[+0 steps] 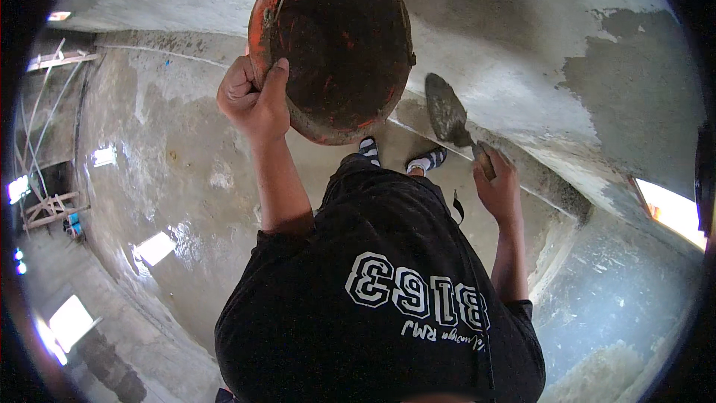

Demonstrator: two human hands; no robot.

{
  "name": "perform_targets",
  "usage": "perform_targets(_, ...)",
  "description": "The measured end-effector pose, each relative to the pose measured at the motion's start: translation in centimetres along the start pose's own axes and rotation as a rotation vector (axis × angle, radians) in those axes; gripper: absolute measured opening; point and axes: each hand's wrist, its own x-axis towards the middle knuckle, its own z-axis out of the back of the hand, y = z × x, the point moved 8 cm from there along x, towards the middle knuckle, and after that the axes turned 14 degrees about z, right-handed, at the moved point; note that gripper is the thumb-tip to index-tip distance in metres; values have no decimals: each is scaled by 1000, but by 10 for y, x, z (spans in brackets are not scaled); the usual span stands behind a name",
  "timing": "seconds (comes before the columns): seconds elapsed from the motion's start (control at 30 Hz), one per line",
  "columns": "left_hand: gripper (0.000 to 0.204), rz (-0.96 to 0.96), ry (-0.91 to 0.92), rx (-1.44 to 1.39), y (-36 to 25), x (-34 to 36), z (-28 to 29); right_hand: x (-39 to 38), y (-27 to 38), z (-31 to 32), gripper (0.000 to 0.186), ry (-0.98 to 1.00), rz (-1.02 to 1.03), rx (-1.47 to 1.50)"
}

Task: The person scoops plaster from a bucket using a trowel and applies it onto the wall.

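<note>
My left hand (257, 97) grips the rim of an orange-red bucket (339, 45), thumb over the edge and fingers curled outside. The bucket is tipped so that its dark, stained inside faces me, with dried grey mortar along its rim. A thin wire handle lies along its edge. To the right, my right hand (497, 183) is closed around the handle of a pointed trowel (445, 108). Grey mortar coats the trowel's blade, which points up and away toward the wall, apart from the bucket.
A plastered wall (514, 60) with darker damp patches rises ahead and to the right. My feet, in striped footwear (426, 160), stand on a wet-looking grey floor (216, 179) near the wall's base. Wooden framing (51, 210) and bright openings are at far left; a window (671, 213) is at right.
</note>
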Motion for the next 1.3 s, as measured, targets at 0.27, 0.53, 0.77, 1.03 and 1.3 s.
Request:
perform_targets(0.27,39,47,207,199,5,-10,-44,48,48,11,39,91,329,-468)
perform_targets(0.53,35,171,245,202,20,-4,-49,47,28,26,29,252,168,288)
perform_targets(0.77,33,116,442,124,14,-2,-67,48,-17,-13,28,659,-104,531)
perform_targets(1.03,30,66,531,314,27,-9,-88,29,-31,-51,37,814,-344,683)
perform_targets(1.3,26,21,590,301,46,-13,-95,2,-21,-93,33,955,-603,1108)
